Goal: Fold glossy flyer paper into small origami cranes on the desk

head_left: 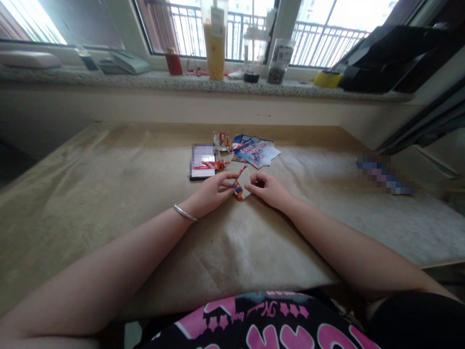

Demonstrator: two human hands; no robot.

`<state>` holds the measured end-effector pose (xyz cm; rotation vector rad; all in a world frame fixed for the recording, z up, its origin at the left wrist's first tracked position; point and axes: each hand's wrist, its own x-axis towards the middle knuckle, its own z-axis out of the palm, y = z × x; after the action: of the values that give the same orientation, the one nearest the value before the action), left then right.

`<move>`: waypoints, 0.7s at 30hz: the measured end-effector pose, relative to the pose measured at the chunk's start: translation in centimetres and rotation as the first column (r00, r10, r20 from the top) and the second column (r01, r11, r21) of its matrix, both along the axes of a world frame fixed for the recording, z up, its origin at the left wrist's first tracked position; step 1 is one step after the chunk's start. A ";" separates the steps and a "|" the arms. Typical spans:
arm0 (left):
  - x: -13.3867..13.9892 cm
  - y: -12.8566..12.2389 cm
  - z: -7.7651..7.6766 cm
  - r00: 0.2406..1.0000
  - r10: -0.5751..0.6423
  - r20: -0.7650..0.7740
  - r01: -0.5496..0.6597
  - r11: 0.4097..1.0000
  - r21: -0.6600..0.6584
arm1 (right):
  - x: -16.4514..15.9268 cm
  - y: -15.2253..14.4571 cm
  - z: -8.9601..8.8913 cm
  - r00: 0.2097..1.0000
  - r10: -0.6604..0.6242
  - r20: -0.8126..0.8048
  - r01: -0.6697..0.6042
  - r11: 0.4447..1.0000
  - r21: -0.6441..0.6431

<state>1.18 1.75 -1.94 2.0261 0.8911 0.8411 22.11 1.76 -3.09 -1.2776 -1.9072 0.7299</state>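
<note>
Over the middle of the table, a small folded piece of printed paper (246, 185) is held between my two hands. Its face is partly plain white, with red, orange and blue print along the left side. My left hand (217, 190), with a silver bangle at the wrist, grips the paper's left edge. On the other side my right hand (268, 188) pinches the right edge between thumb and curled fingers. Just beyond lie crumpled or folded red-and-white paper pieces (223, 141) and a fanned stack of blue printed sheets (257, 151). A dark-edged tablet or phone (196, 172), partly blurred out, lies behind my left hand.
A cream cloth (109, 203) covers the table. A blurred-out bluish item (381, 175) lies at the right. Along the granite sill (145, 80) stand a red jar (173, 62), a tall yellow-filled container (215, 51), clear bottles and a black bag (381, 60).
</note>
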 end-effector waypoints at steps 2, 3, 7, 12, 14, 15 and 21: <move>0.1 0.0 -0.1 0.999 0.014 0.028 -0.013 0.999 -0.040 | -0.2 -0.1 0.1 1.000 -0.006 -0.030 0.006 1.000 -0.008; 0.2 0.1 -0.2 0.999 0.023 0.049 -0.021 0.999 -0.043 | -0.2 -0.1 0.2 0.999 -0.006 -0.052 0.005 1.000 -0.018; 0.5 0.2 -0.7 0.984 0.044 0.172 -0.039 0.999 -0.035 | -0.7 -0.1 0.2 0.975 0.000 -0.222 -0.021 0.996 -0.091; 0.7 0.0 -0.9 0.976 0.091 0.199 -0.083 0.995 -0.052 | -1.1 -0.4 0.1 0.950 -0.019 -0.311 -0.023 0.991 -0.130; 0.7 -0.1 -0.8 0.977 0.070 0.202 -0.054 0.995 -0.084 | -1.2 -0.5 0.2 0.958 -0.042 -0.285 0.012 0.994 -0.106; 0.8 -0.1 -0.7 0.977 0.054 0.208 -0.034 0.995 -0.099 | -1.2 -0.6 0.3 0.960 -0.055 -0.274 0.030 0.995 -0.096; 1.2 -0.4 -0.2 0.960 0.061 0.275 -0.022 0.990 -0.141 | -1.4 -0.9 0.9 0.938 -0.134 -0.321 0.094 0.986 -0.139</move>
<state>2.35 1.30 -2.10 1.7244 0.8099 1.0308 20.71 0.90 -2.15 -1.2395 -1.5261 0.9468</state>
